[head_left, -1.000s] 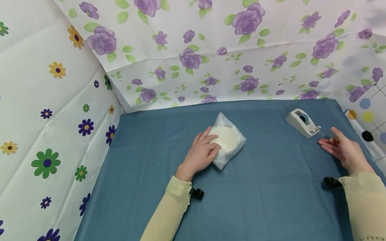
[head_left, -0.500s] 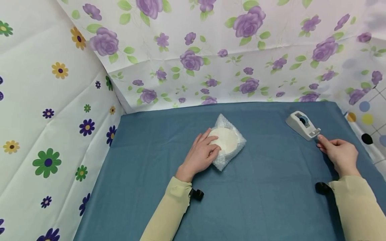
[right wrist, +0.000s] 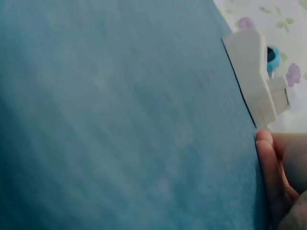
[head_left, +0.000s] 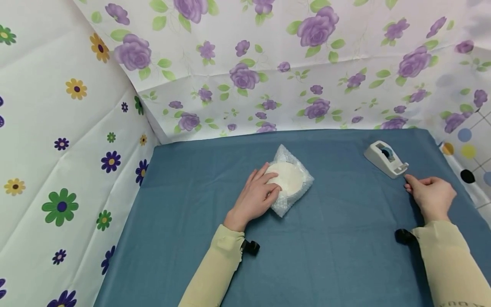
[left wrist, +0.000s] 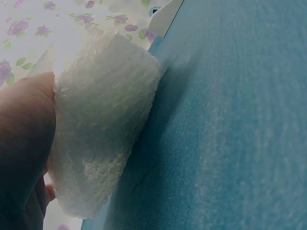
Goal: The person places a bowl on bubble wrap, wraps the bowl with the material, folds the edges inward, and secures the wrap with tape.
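Observation:
A round cream-coloured disc (head_left: 290, 179) lies in a bubble wrap packet (head_left: 303, 187) on the blue cloth. The left hand (head_left: 251, 196) rests on the packet's left part, its fingers across the top; the left wrist view shows the thumb against the bubble wrap (left wrist: 103, 105). At the right, the right hand (head_left: 433, 198) is just off the cutter end of a white tape dispenser (head_left: 385, 160). Its thumb and index finger come together in a pinch beside the cutter. Clear tape between those fingertips is barely visible. In the right wrist view the fingertips (right wrist: 264, 137) nearly touch the dispenser.
Blue cloth (head_left: 345, 247) covers the table. A curtain with purple flowers (head_left: 245, 76) hangs behind it and a daisy-patterned one (head_left: 61, 204) at the left. Dark wrist cameras (head_left: 251, 247) sit at both cuffs.
The right hand has moved left to the dispenser's cutter end, and its spread thumb and fingers have closed into a pinch. The left hand and packet have stayed in place.

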